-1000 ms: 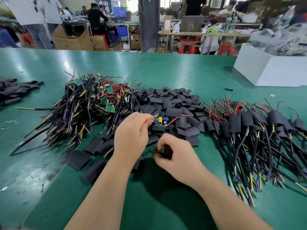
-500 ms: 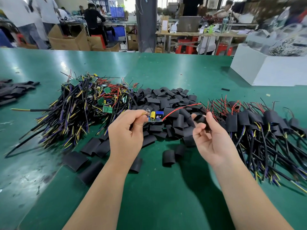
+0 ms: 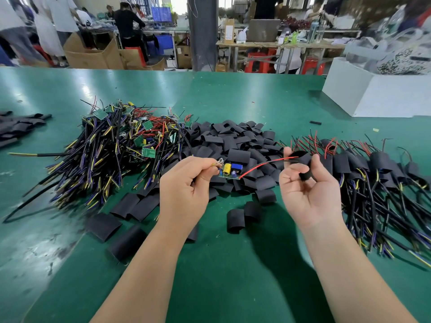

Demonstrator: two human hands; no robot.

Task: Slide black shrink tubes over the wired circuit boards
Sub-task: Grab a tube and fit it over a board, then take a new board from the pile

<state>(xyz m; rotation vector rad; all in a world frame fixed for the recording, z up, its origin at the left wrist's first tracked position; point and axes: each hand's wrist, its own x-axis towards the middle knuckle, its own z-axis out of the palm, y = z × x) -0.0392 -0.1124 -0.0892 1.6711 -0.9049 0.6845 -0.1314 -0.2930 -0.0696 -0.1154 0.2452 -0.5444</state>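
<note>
My left hand [image 3: 186,190] pinches the wired end of a small green circuit board [image 3: 229,171] with a yellow capacitor and a blue part, held above the table. Its red and black wires [image 3: 263,166] run right into a black shrink tube [image 3: 303,164] that my right hand [image 3: 307,190] holds between thumb and fingers. A heap of loose black tubes [image 3: 233,145] lies behind my hands. Bare wired boards [image 3: 121,145] are piled at the left. Boards with tubes on them [image 3: 373,173] lie at the right.
The green table [image 3: 233,276] has two loose tubes [image 3: 242,216] near my hands and more flat ones [image 3: 121,220] at the left. A white box [image 3: 377,96] stands at the back right. Dark sleeves [image 3: 18,127] lie at the far left. People work at benches beyond.
My right hand rose from the table to the right and now holds a tube. The board's red and black wire tips have entered the tube. My left hand lifted the board slightly.
</note>
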